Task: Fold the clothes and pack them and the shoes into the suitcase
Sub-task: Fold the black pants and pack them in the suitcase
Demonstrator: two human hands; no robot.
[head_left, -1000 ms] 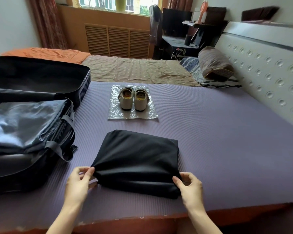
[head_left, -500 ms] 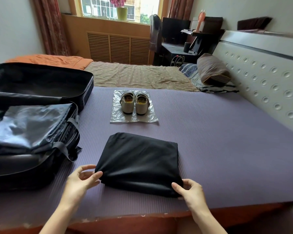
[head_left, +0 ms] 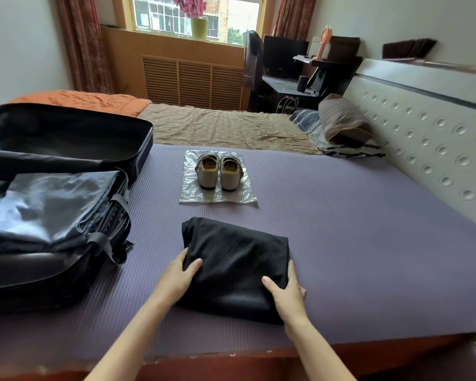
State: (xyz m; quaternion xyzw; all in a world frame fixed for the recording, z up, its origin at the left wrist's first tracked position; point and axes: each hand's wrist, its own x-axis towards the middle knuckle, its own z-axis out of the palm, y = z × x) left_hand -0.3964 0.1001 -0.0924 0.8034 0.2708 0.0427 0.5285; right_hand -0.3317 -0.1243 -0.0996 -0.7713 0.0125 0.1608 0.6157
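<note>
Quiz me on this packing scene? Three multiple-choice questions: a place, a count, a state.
1. Where does the pair of beige shoes stand? A on a chair; B on the clear plastic sheet; C on a pillow.
2. How many hands grip the black folded garment? A none; B one; C two.
3. The black suitcase is: A open; B zipped shut; C standing upright.
Answers: B, plastic shows around them; C, left hand and right hand both clasp it; A, its lid lies back.
</note>
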